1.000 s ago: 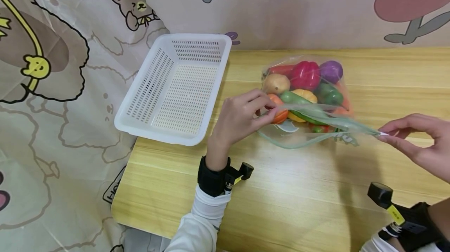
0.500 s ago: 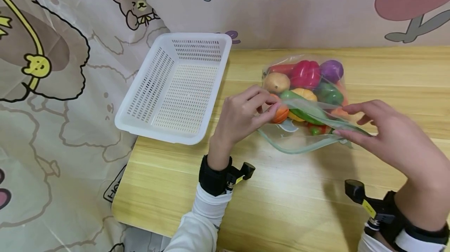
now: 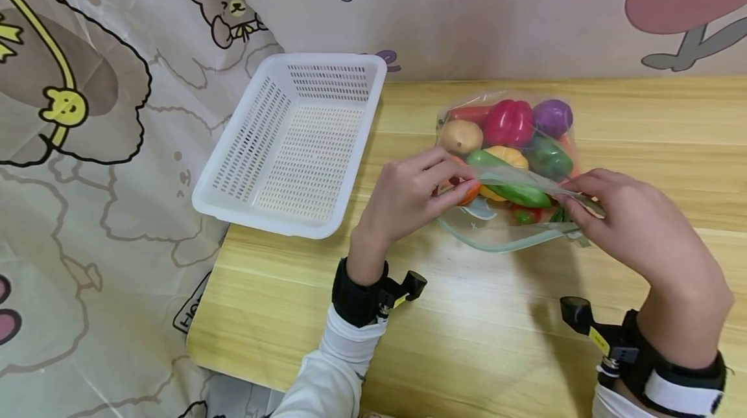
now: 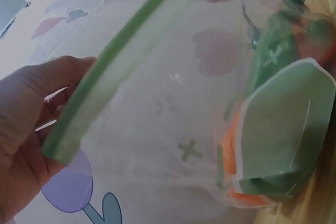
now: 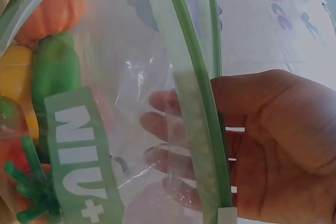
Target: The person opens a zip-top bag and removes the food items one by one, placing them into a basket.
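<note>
A clear zip bag (image 3: 502, 244) with a green-edged mouth lies on the wooden table, its mouth toward me and parted. Inside are several toy vegetables, among them a red bell pepper (image 3: 509, 123), a purple round one (image 3: 552, 118), a green long one (image 3: 525, 195) and an orange pumpkin (image 5: 60, 9). My left hand (image 3: 408, 194) pinches the left end of the bag's upper edge. My right hand (image 3: 630, 223) holds the right end; in the right wrist view its fingers show through the film behind the green zip strip (image 5: 197, 72).
To the left of the bag stands a white perforated plastic basket (image 3: 280, 229) with nothing in it. A patterned cloth (image 3: 502, 23) hangs behind the table (image 3: 467, 347) and down its left side.
My right hand has let go of the white slider at the bag's right corner and moved left to grip the bag's edge. The left hand has stayed nearly in place.
</note>
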The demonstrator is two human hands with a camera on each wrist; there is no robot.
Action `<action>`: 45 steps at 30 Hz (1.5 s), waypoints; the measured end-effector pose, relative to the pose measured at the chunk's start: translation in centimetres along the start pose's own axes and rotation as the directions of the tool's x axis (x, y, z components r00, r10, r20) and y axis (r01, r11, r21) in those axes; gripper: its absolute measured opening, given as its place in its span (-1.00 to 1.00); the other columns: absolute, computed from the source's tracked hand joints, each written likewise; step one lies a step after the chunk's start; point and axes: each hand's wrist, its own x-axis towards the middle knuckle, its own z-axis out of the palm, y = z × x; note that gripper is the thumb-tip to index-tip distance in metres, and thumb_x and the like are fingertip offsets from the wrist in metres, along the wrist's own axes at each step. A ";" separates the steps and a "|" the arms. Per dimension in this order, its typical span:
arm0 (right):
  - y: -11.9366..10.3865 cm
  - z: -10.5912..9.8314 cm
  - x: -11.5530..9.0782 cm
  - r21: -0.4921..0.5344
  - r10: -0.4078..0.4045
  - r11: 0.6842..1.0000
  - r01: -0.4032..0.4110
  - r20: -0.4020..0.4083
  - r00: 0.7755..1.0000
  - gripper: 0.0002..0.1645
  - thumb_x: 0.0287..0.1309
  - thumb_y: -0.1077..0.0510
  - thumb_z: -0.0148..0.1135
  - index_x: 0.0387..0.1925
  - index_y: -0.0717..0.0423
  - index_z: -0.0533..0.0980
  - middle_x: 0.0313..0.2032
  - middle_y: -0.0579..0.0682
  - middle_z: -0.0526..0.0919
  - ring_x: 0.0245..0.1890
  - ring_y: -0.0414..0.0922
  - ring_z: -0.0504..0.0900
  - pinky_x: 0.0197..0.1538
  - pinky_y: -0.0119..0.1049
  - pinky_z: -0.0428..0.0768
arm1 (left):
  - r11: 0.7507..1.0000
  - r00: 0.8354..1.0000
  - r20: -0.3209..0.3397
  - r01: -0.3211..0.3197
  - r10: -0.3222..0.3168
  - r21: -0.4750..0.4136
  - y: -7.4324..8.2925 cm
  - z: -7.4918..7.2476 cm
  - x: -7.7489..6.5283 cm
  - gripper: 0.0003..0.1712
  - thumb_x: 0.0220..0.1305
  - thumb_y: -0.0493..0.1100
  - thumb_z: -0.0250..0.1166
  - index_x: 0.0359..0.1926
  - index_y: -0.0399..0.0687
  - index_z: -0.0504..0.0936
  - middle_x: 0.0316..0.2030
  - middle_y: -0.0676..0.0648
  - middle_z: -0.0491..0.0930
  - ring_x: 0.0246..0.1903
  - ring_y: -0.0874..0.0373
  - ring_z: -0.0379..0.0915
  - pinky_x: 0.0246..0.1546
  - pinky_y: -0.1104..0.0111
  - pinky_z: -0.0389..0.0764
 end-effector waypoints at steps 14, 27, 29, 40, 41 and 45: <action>-0.9 -0.9 0.0 -0.003 0.015 1.000 -0.015 -0.128 0.992 -0.84 -0.01 0.27 0.20 -0.31 0.19 0.59 -0.40 0.19 0.63 -0.54 -0.18 0.36 -0.61 -0.38 0.18 | 0.983 0.955 0.257 -0.112 0.146 -0.144 3.2 0.2 0.9 -0.81 0.28 -0.08 0.19 -0.22 -0.03 0.69 -0.28 0.10 0.69 -0.21 0.33 0.56 -0.04 0.64 0.43; -1.4 -0.6 0.1 -0.012 -0.031 0.999 0.030 -0.128 0.991 -0.79 -0.09 0.27 0.27 -0.30 0.18 0.57 -0.38 0.15 0.62 -0.45 0.01 0.50 -0.62 -0.37 0.22 | 0.992 0.727 0.680 0.124 -0.095 0.006 2.7 1.4 2.5 -0.59 0.40 -0.10 -0.01 0.20 -0.06 0.45 0.15 0.03 0.50 0.21 0.22 0.35 0.28 0.50 0.23; -1.4 -0.5 0.2 -0.008 -0.034 0.999 0.033 -0.123 0.992 -0.79 -0.09 0.26 0.28 -0.30 0.18 0.57 -0.38 0.15 0.62 -0.45 0.01 0.51 -0.62 -0.38 0.23 | 0.993 0.708 0.699 0.115 -0.099 0.024 2.5 1.5 3.0 -0.59 0.40 -0.08 0.00 0.21 -0.05 0.43 0.15 0.05 0.50 0.21 0.22 0.34 0.28 0.49 0.23; -1.4 -0.3 0.5 0.042 -0.055 0.997 0.057 -0.044 0.998 -0.79 -0.05 0.26 0.27 -0.28 0.19 0.57 -0.45 0.07 0.61 -0.55 -0.17 0.45 -0.60 -0.41 0.28 | 0.975 0.525 0.822 0.135 -0.220 0.175 2.4 1.9 4.6 -0.50 0.37 -0.10 0.01 0.31 0.05 0.29 0.06 0.03 0.54 0.04 0.22 0.45 0.04 0.43 0.45; -1.5 -0.3 0.4 0.048 -0.054 0.997 0.056 -0.033 0.998 -0.80 -0.04 0.26 0.27 -0.28 0.19 0.57 -0.46 0.06 0.60 -0.59 -0.23 0.40 -0.62 -0.41 0.26 | 0.968 0.493 0.834 0.136 -0.249 0.209 2.5 1.9 4.6 -0.50 0.38 -0.11 -0.02 0.33 0.06 0.26 0.04 0.02 0.55 0.02 0.22 0.47 0.00 0.42 0.47; -1.7 -0.4 0.3 0.071 -0.055 0.996 0.054 0.014 0.998 -0.80 -0.01 0.25 0.27 -0.27 0.21 0.57 -0.48 0.03 0.57 -0.67 -0.35 0.22 -0.65 -0.42 0.19 | 0.944 0.352 0.876 0.101 -0.329 0.314 2.9 1.7 4.6 -0.46 0.42 -0.16 -0.14 0.39 0.08 0.14 -0.03 0.00 0.57 -0.03 0.21 0.47 -0.15 0.43 0.50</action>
